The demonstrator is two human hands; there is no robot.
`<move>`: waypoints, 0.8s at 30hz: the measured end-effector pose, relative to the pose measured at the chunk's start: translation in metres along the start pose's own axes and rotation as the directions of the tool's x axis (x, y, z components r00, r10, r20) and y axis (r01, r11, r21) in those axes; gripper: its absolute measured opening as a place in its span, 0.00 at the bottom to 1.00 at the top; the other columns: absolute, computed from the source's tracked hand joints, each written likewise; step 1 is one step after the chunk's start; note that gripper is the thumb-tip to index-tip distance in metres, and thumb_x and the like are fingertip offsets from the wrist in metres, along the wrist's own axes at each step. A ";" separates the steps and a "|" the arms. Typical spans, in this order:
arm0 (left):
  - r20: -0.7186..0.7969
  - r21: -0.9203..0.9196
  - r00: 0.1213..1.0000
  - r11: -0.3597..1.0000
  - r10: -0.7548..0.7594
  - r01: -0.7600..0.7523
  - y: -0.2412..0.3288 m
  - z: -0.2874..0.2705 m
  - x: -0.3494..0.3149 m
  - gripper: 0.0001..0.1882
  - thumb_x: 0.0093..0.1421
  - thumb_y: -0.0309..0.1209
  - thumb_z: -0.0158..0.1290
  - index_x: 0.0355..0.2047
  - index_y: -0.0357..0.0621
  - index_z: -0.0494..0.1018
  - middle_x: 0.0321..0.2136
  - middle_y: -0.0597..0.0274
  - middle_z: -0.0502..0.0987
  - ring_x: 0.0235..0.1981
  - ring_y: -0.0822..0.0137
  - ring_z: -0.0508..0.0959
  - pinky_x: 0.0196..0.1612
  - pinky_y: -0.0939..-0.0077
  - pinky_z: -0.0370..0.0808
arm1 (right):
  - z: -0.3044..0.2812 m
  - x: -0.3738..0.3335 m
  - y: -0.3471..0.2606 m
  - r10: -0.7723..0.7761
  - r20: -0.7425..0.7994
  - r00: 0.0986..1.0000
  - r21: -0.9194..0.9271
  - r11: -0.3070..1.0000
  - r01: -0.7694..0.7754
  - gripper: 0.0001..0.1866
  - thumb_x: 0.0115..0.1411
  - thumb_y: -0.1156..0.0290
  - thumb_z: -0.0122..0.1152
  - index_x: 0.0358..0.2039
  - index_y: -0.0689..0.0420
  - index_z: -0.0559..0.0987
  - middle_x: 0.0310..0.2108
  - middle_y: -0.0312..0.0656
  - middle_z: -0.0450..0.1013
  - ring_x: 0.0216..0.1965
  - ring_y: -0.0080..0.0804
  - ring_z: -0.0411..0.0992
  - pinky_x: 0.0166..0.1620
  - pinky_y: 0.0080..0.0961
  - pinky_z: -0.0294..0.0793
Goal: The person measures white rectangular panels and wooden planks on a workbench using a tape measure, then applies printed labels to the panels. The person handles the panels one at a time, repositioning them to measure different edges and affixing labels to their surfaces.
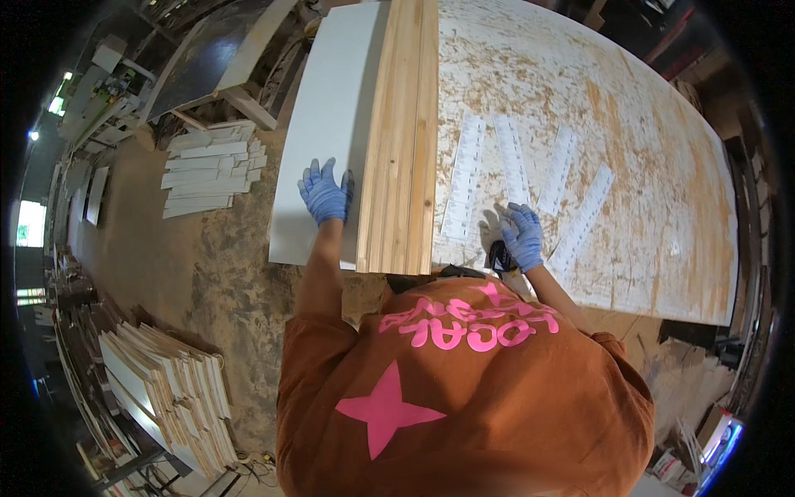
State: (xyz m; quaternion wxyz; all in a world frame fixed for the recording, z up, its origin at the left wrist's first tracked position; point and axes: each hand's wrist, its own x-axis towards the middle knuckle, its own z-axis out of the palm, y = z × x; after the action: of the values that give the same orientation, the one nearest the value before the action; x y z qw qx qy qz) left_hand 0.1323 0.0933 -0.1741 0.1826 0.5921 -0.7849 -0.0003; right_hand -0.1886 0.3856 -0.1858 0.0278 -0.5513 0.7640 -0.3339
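Observation:
My left hand (325, 194), in a blue glove, lies flat with its fingers spread on a long white board (319, 124). Along that board's right side runs a stack of pale wood strips (401, 141), close to my left thumb side. My right hand (522, 236), gloved in blue too, is over the worn white tabletop (646, 248), its fingers apart and slightly bent. Beside its palm sits a small black object (499, 256), partly hidden, whose kind I cannot make out. Several printed white label strips (466, 178) lie fanned out just beyond my right hand.
Short white boards (211, 170) are piled on the floor at the left. A stack of larger panels (178, 385) leans at the lower left. A dark-topped bench (203, 66) stands at the far left. Cardboard-like sheets (687, 381) are below the table's right corner.

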 end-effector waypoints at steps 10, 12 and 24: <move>0.013 0.009 1.000 1.000 0.026 -0.026 0.000 -0.001 0.000 0.27 0.58 0.50 0.51 0.55 0.57 0.69 0.60 0.51 0.63 0.62 0.48 0.59 0.66 0.47 0.47 | -0.013 -0.068 -0.043 0.188 0.149 0.971 -0.178 0.971 -0.161 0.38 0.44 0.45 0.68 0.54 0.50 0.72 0.57 0.46 0.65 0.55 0.47 0.64 0.57 0.44 0.60; 0.005 -0.005 0.999 0.999 0.036 -0.036 -0.002 0.000 0.001 0.26 0.58 0.50 0.51 0.55 0.57 0.69 0.59 0.51 0.63 0.62 0.48 0.59 0.65 0.47 0.47 | -0.007 -0.070 -0.042 0.240 0.153 0.959 -0.194 0.959 -0.209 0.42 0.41 0.43 0.70 0.55 0.48 0.71 0.58 0.45 0.63 0.55 0.48 0.63 0.58 0.45 0.59; 0.177 -0.184 0.961 0.966 0.213 -0.180 -0.020 -0.008 -0.006 0.27 0.54 0.48 0.55 0.54 0.57 0.71 0.62 0.53 0.60 0.65 0.49 0.55 0.68 0.54 0.43 | -0.003 -0.076 -0.079 0.293 -0.080 0.953 -0.271 0.913 -0.304 0.40 0.35 0.49 0.75 0.51 0.46 0.72 0.45 0.45 0.71 0.47 0.46 0.69 0.49 0.44 0.65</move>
State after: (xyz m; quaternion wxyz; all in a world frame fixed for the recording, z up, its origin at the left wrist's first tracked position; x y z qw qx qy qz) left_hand 0.1550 0.0951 -0.1726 0.1527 0.4909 -0.8512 -0.1055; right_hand -0.0950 0.4390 -0.1656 -0.0143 -0.4201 0.8792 -0.2246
